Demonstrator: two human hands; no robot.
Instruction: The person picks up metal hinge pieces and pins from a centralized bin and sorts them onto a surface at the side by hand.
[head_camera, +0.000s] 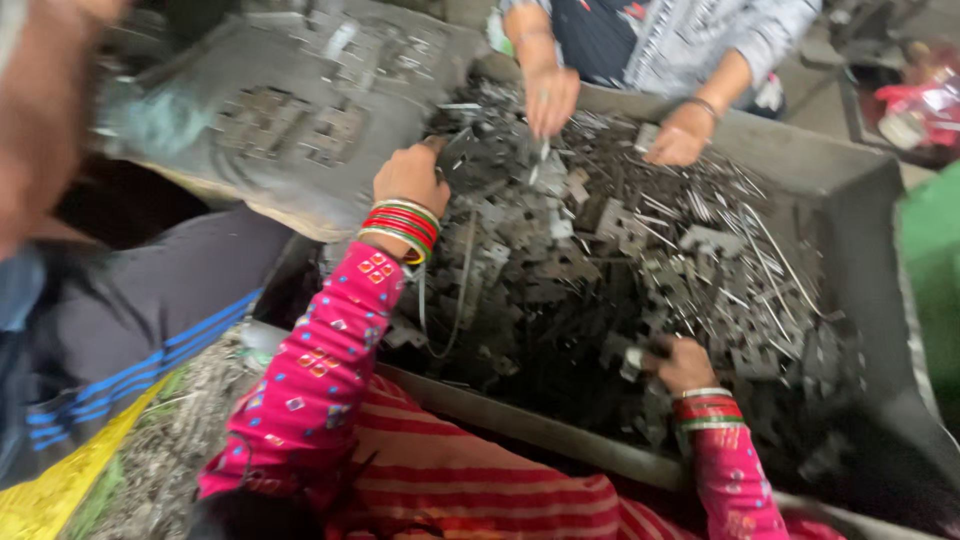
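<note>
From the head camera, the left hand (410, 178) curls around a dark round metal piece (478, 158) at the near-left edge of the grey metal bin (850, 180), while the right hand (682, 364) closes on small dark stamped metal scraps (600, 250) near the front wall. These look stiff, sharp-edged and light; best pinched by flat faces. Across the bin, another person's hands (552, 98) pick too.

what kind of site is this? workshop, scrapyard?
Likely a small metal-parts workshop or scrap-sorting spot. A big grey bin holds a heap of stamped metal pieces, and thin rods. The left hand and right hand dig in it; a co-worker's hands too.
</note>
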